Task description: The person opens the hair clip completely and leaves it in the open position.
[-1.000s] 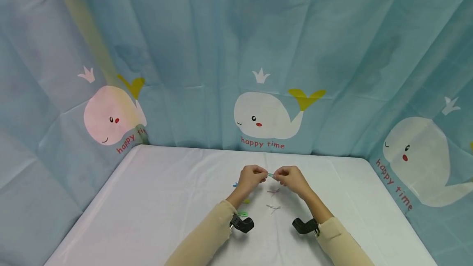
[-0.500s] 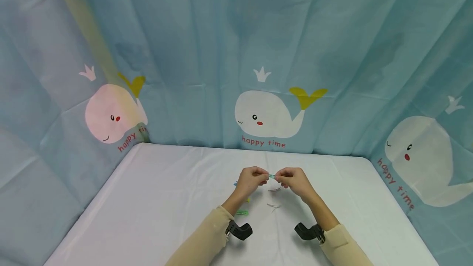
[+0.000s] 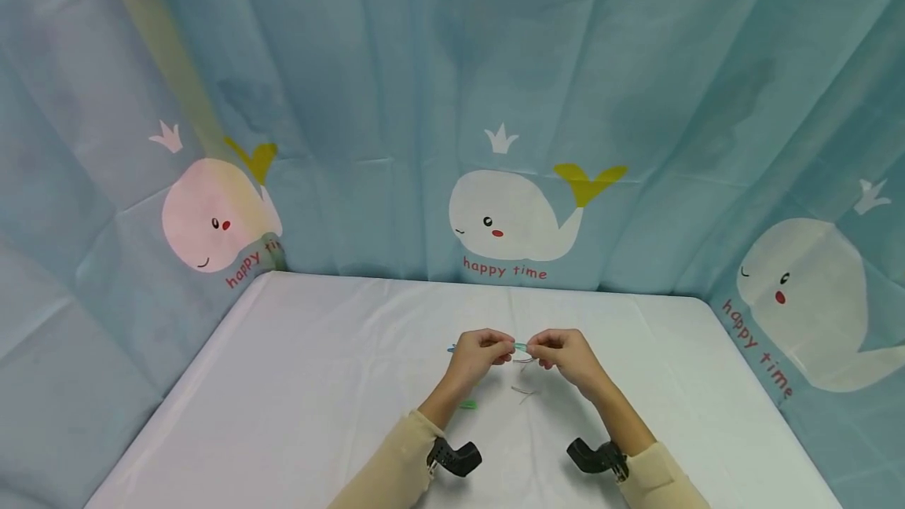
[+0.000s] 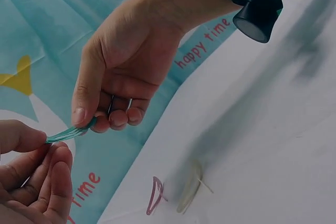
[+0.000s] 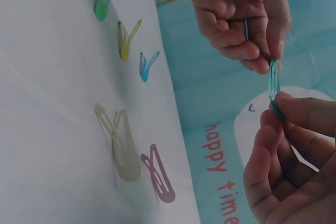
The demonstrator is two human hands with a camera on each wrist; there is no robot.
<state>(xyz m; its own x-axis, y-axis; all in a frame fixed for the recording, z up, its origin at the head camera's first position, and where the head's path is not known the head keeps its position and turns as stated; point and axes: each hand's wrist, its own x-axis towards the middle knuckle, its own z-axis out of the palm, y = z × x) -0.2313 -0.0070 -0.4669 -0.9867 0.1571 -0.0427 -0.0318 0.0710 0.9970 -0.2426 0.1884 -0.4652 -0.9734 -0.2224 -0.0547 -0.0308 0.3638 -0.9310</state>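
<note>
A slim teal hair clip (image 3: 520, 347) is held in the air a little above the white table (image 3: 318, 383), between both hands. My left hand (image 3: 505, 350) pinches its left end with thumb and fingers. My right hand (image 3: 536, 350) pinches the other end. In the left wrist view the teal hair clip (image 4: 68, 132) spans from the left hand (image 4: 37, 150) to the right hand (image 4: 86, 119). The right wrist view shows the teal hair clip (image 5: 273, 85) upright between the right hand (image 5: 281, 106) and the left hand (image 5: 268, 61).
Loose clips lie on the table under the hands: a green clip (image 5: 102, 3), a yellow clip (image 5: 126, 40), a blue clip (image 5: 145, 65), a pale clip (image 5: 121, 150) and a pink clip (image 5: 157, 179). A whale-print curtain (image 3: 509, 218) closes off the back and sides.
Both hands have drifted slightly toward me, still pinching the teal clip between them. The clips on the table have not moved.
</note>
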